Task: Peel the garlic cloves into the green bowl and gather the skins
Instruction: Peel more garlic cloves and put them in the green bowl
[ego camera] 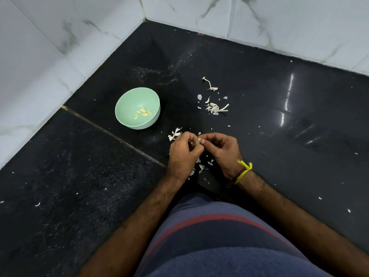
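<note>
Head view looks down on a dark polished desk (pixel 259 136) in a corner of white marble-patterned wall tiles (pixel 50 47). Both hands meet near the middle of the picture. The left hand (pixel 184 151) has its fingers curled and pinches a small garlic clove (pixel 199 139) at its tips, and the right hand (pixel 221 149) has thumb and fingers closed on the same clove from the other side, so the clove sits between the two hands and is mostly hidden. The right wrist carries a yellow thread band (pixel 244 171). The green bowl (pixel 137 108) stands to the left and a little further from the person, apart from the hands, and some peeled cloves (pixel 144 112) lie at its bottom. Loose skins are in three places: a pile of skins (pixel 214 107) beyond the hands, a smaller heap (pixel 175 134) touching the left hand's fingers, and flakes (pixel 201 166) under the wrists. I judge the clove to be light, firm and a bit slippery once it is bare, so it is better held at its ends while a nail lifts the skin from the root end. The skins look thin, dry and very light; they may stick to the fingers or drift away, so sweeping them together with the side of a hand should work better than picking them one by one.
</note>
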The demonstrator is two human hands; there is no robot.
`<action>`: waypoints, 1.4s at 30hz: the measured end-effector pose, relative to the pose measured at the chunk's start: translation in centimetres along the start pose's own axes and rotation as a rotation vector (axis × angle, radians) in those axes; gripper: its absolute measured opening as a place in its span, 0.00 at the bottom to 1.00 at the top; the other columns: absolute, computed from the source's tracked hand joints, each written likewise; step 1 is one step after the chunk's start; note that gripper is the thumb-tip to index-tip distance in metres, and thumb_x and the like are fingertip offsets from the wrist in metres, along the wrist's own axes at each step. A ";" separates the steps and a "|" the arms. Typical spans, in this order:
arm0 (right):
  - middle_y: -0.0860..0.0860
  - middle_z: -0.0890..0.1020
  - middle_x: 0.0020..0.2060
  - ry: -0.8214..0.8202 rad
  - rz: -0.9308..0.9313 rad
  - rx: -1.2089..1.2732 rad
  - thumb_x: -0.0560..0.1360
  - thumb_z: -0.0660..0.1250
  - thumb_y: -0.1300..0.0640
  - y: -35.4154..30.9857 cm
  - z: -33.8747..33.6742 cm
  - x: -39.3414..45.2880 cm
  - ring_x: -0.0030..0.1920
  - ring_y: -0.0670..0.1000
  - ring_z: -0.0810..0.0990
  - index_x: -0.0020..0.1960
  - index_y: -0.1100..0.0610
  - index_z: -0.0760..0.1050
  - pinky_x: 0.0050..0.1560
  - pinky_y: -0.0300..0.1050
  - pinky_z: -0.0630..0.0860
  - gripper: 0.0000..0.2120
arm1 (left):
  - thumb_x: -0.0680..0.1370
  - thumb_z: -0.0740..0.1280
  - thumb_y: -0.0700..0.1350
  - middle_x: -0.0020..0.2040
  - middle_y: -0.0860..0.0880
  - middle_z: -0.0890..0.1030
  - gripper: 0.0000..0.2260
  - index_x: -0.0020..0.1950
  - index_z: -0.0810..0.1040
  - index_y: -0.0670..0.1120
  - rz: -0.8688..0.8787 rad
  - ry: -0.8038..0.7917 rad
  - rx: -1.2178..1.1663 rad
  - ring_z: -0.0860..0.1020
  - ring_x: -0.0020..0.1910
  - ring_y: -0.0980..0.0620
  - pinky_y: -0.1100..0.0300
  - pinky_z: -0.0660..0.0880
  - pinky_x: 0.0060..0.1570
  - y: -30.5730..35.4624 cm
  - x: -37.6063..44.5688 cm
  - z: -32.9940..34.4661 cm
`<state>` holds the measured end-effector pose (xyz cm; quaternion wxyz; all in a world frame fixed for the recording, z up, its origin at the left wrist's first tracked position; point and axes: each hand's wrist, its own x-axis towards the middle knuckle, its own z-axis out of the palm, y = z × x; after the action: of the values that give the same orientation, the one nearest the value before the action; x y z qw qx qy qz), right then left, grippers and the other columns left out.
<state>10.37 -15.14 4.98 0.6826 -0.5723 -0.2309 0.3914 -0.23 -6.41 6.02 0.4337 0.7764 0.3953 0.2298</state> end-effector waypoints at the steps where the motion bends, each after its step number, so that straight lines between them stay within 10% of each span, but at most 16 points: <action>1: 0.58 0.86 0.46 -0.008 0.014 0.002 0.75 0.72 0.64 0.0 0.0 0.1 0.50 0.58 0.85 0.52 0.64 0.82 0.53 0.51 0.81 0.07 | 0.74 0.69 0.48 0.36 0.51 0.79 0.06 0.41 0.77 0.46 -0.010 0.000 -0.005 0.74 0.34 0.56 0.54 0.77 0.37 0.0 0.0 0.0; 18: 0.59 0.84 0.46 0.028 -0.046 -0.080 0.79 0.67 0.63 0.7 0.3 0.0 0.48 0.54 0.82 0.53 0.61 0.80 0.54 0.57 0.80 0.05 | 0.80 0.67 0.39 0.27 0.53 0.74 0.12 0.37 0.78 0.42 -0.433 -0.068 -0.483 0.70 0.26 0.59 0.67 0.68 0.28 2.1 0.0 0.7; 34: 0.51 0.86 0.40 0.025 -0.050 -0.339 0.77 0.69 0.62 -0.1 -0.1 0.6 0.41 0.46 0.84 0.50 0.58 0.83 0.45 0.42 0.81 0.05 | 0.79 0.68 0.42 0.31 0.47 0.75 0.12 0.39 0.79 0.37 -0.373 -0.085 -0.370 0.70 0.32 0.49 0.59 0.68 0.32 1.8 -0.4 0.3; 42: 0.60 0.85 0.41 0.076 0.111 0.119 0.78 0.66 0.68 -0.2 -0.5 0.5 0.41 0.56 0.84 0.51 0.64 0.80 0.50 0.57 0.82 0.05 | 0.80 0.64 0.36 0.28 0.54 0.80 0.09 0.42 0.80 0.39 -0.399 -0.052 -0.420 0.75 0.27 0.63 0.69 0.70 0.29 1.5 0.1 0.5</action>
<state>11.09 -15.02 5.03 0.7007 -0.5572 -0.1492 0.4199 0.78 -7.06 7.04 0.6314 0.5823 0.4727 0.1970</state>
